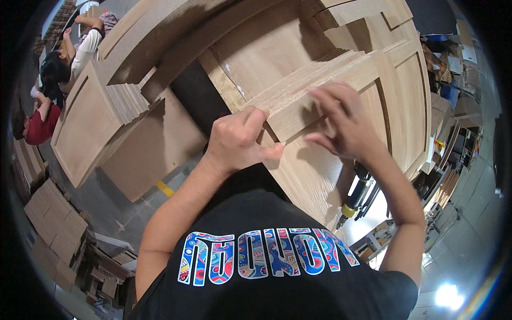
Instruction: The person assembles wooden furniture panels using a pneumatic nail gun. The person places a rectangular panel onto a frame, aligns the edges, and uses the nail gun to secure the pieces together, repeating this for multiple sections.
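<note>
Head view, frame centre: left hand pinches the near edge of a wooden slat atop the panel stack; right hand, fingers spread, presses it. Keep edges flush while seating.

The scene is seen from one wide camera worn on the person's head. It is pointed down, close over the wooden door panels on the bench. Straight edges are bent near the round, dark rim.
</note>
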The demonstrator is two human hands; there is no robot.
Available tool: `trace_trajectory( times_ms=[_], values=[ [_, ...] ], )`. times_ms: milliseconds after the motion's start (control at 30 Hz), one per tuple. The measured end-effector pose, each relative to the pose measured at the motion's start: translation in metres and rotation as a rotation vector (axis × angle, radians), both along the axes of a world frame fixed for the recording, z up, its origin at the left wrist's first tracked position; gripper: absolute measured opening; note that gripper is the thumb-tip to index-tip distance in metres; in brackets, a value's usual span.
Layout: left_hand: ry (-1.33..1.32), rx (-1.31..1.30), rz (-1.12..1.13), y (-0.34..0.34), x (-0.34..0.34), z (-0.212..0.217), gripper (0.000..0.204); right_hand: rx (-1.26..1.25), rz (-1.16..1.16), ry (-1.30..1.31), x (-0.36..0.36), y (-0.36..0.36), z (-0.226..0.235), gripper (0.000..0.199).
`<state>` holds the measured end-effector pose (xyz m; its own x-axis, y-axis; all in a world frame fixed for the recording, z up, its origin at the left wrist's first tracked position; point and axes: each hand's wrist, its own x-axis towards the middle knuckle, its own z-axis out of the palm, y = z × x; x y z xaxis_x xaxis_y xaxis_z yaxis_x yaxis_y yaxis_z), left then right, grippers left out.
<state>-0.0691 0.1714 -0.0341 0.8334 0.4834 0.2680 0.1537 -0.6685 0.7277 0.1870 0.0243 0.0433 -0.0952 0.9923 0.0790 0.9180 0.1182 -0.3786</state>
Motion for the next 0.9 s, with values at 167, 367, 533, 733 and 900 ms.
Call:
trace_trajectory(
  times_ms=[167,367,533,733,900],
  values=[
    [-0.024,0.039,0.038,-0.003,0.0,-0.001,0.058,0.014,-0.886,-0.126,-0.041,-0.138,0.025,0.069],
    [0.013,0.003,0.021,0.0,-0.001,0.001,0.057,-0.236,-1.342,0.038,-0.126,-0.234,-0.004,0.115],
    [-0.013,-0.011,0.06,-0.001,-0.002,-0.003,0.058,-0.157,-1.439,0.476,-0.105,-0.23,0.02,0.09],
    [0.079,0.006,0.02,0.001,0.0,-0.011,0.059,-0.28,-1.325,1.177,-0.089,-0.168,0.106,0.055],
    [0.044,0.003,0.024,0.002,-0.001,-0.004,0.057,-0.525,-1.086,1.314,-0.102,-0.068,0.132,0.058]
  ],
)
